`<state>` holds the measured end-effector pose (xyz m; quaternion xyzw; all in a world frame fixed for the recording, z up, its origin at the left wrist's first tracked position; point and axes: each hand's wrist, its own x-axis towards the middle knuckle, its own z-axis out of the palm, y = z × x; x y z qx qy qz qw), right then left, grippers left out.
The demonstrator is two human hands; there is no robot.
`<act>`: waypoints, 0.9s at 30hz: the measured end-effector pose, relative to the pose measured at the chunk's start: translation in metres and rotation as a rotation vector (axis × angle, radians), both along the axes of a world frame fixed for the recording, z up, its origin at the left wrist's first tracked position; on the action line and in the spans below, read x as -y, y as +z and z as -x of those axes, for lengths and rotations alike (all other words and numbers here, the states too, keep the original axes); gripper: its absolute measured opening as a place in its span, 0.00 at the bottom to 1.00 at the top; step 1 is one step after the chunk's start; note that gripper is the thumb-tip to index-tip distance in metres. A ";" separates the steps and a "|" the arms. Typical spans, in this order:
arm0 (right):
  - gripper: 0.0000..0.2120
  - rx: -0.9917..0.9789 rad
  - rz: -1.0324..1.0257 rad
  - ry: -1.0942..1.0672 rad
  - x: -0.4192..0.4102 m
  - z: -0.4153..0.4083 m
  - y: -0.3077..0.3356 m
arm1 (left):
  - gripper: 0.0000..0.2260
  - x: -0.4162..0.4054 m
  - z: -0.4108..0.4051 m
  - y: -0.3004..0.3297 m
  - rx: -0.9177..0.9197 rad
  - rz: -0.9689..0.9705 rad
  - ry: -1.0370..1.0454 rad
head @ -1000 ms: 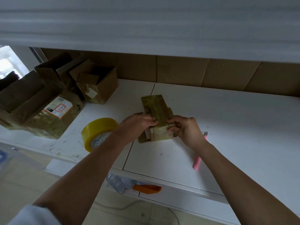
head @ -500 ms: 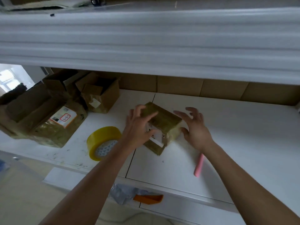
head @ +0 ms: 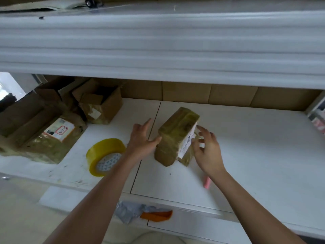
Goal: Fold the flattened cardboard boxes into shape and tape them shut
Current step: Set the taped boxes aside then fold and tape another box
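Note:
A small tape-wrapped cardboard box [head: 175, 136] stands on edge in the middle of the white table [head: 255, 155], with a white label on its right face. My left hand [head: 141, 140] is spread beside its left side, thumb touching the box. Just off the box's right face, my right hand [head: 208, 148] has its fingers spread near the label. A roll of yellow tape [head: 103, 155] lies on the table to the left of my left forearm.
Open and taped cardboard boxes [head: 98, 104] crowd the table's left end, one with a labelled parcel [head: 58, 132]. A pink pen [head: 207, 182] lies under my right wrist. A white shelf [head: 158, 46] overhangs the table. An orange-handled tool [head: 156, 215] sits below the front edge.
The box was tipped from my grip onto the table and now stands on edge, further back. Both hands have let go and spread open beside it. The camera has tilted upward.

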<state>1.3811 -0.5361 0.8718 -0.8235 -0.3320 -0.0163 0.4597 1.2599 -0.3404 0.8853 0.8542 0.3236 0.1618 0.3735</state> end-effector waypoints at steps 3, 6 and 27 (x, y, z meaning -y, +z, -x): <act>0.26 -0.014 0.062 0.209 -0.005 0.009 -0.006 | 0.29 0.012 -0.002 -0.006 -0.009 0.147 -0.151; 0.28 -0.116 0.009 0.298 -0.006 0.012 -0.004 | 0.22 0.025 0.004 -0.005 0.152 0.172 -0.149; 0.19 -0.239 0.067 0.395 0.019 0.003 -0.003 | 0.18 0.052 0.026 -0.008 0.161 0.094 -0.179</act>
